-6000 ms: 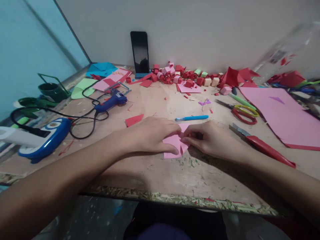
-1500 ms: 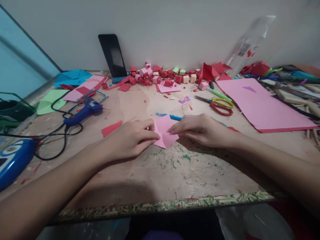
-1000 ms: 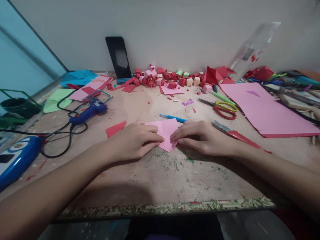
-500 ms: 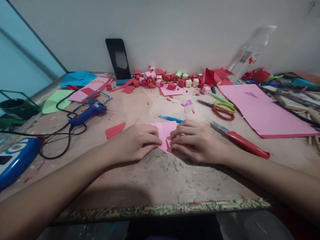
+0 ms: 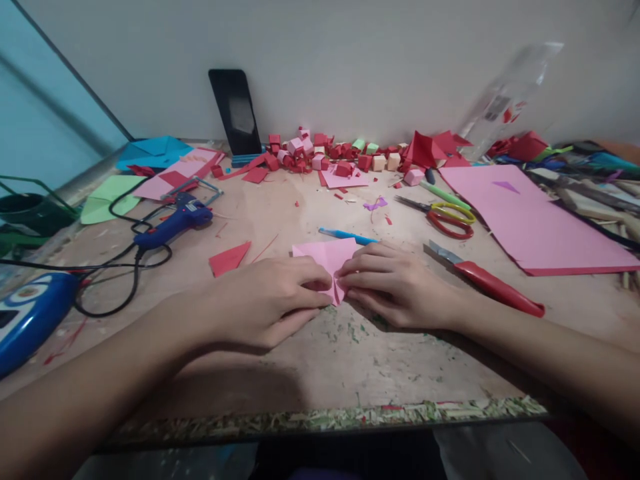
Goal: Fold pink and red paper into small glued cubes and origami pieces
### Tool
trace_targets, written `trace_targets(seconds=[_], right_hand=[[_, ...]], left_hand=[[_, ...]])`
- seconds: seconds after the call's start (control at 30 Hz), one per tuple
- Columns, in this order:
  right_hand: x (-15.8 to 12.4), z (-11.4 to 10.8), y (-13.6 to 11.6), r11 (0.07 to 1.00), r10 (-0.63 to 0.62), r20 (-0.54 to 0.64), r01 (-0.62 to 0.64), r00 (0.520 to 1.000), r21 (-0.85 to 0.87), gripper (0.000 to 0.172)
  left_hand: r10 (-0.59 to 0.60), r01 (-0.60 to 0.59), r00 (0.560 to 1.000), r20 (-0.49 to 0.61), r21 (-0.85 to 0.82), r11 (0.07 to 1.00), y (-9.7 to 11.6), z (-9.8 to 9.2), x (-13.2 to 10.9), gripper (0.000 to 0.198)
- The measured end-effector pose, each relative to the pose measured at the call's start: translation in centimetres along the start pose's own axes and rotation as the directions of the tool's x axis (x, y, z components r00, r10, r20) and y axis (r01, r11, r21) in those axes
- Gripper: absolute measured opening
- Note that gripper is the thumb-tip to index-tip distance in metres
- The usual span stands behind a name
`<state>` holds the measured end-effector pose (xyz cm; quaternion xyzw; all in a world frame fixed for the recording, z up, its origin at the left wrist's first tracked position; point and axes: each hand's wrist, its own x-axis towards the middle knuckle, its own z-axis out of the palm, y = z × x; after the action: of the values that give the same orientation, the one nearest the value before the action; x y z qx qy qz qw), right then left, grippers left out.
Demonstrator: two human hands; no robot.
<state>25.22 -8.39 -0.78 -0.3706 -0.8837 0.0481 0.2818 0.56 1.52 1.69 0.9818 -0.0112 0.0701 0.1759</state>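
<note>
With left hand [image 5: 275, 293] and right hand [image 5: 400, 285] nearly closed, pinching the pink paper [image 5: 326, 251], align edges before creasing.

Glue gun [image 5: 175, 223] left of paper [image 5: 324, 252], scissors [image 5: 431, 209] right.

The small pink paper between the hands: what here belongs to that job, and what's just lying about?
Belonging to the job: small pink paper; left hand and right hand, both touching it.

Seemingly just lying about, though some could serve too: yellow-and-red-handled scissors; red-handled cutter; blue glue gun; phone; paper cubes; clear bottle.
</note>
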Motion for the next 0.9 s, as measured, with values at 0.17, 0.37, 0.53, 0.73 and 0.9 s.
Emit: trace_targets(seconds=[0.17, 0.37, 0.53, 0.73, 0.9], right_hand=[[-0.2, -0.4, 0.1, 0.998, 0.042, -0.054, -0.039, 0.998, 0.046, 0.043], [-0.2, -0.7, 0.3, 0.985, 0.017, 0.071, -0.029, 0.997, 0.171, 0.034], [-0.1, -0.7, 0.2, 0.982, 0.042, 0.045, -0.05, 0.998, 0.182, 0.019], [0.0, -0.4, 0.5, 0.979, 0.044, 0.029, -0.049, 0.999, 0.199, 0.02], [0.0, -0.3, 0.5, 0.977, 0.059, 0.03, -0.064, 0.998, 0.203, 0.021]], left_hand=[[-0.029, 0.029, 0.999, 0.02, 0.003, 1.0, 0.4, -0.1, 0.1, 0.029], [-0.02, 0.017, 0.999, 0.05, 0.055, 0.998, 0.5, -0.3, 0.0, 0.03], [-0.024, 0.018, 0.998, 0.057, 0.106, 0.994, 0.6, 0.0, -0.7, 0.032], [-0.012, 0.005, 0.999, 0.033, 0.208, 0.978, 0.2, 1.4, -1.8, 0.04], [0.022, -0.023, 1.0, 0.01, 0.197, 0.98, -0.3, 1.9, -2.0, 0.042]])
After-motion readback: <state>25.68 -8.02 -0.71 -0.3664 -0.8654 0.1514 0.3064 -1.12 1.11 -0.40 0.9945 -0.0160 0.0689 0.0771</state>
